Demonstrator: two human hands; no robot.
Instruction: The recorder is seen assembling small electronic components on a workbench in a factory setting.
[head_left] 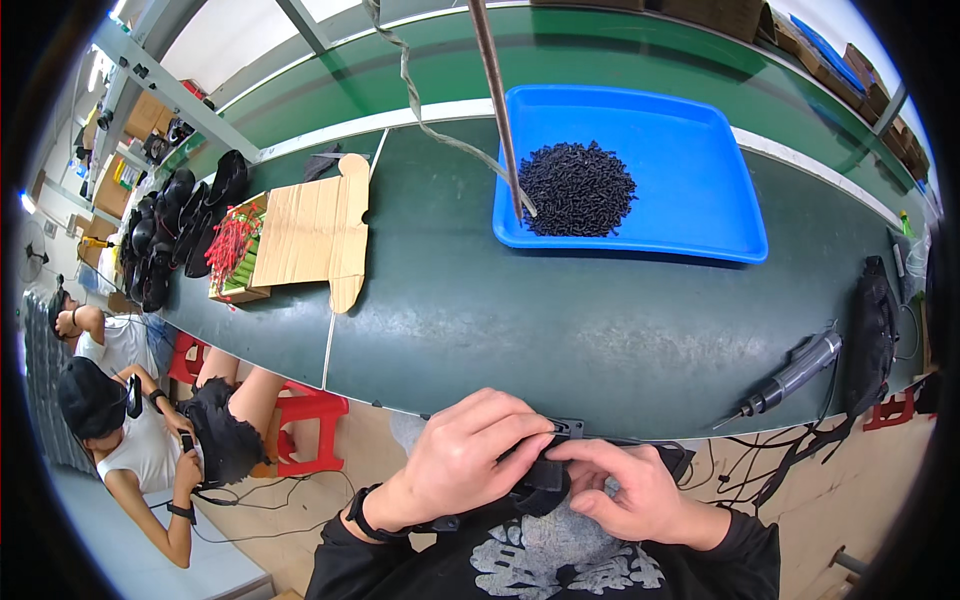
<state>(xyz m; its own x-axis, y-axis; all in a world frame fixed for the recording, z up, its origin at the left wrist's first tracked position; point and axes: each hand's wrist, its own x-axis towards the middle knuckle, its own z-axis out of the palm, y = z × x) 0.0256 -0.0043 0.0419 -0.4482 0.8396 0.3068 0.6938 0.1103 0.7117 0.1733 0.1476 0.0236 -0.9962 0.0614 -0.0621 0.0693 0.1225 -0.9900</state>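
At the near edge of the bench, close to my body, both hands are at a black strap-like piece (543, 487) whose exact kind I cannot make out. A small dark fitting with a slot (569, 428) shows just beyond the fingertips. My left hand (470, 455) is closed, with thumb and forefinger pinched at the piece's upper left side. From the other side my right hand (632, 492) curls round it, forefinger tip against it and thumb bent below. Much of the piece is hidden by the fingers. A black band (368, 512) circles my left wrist.
A blue tray (690, 190) holds a heap of small black screw-like parts (577, 190). At right lie an electric screwdriver (792, 375) and a black pouch-like thing (870, 335). Left stand an open cardboard box (300, 232) with red-tipped pieces and several black items (165, 225). Two people sit at left.
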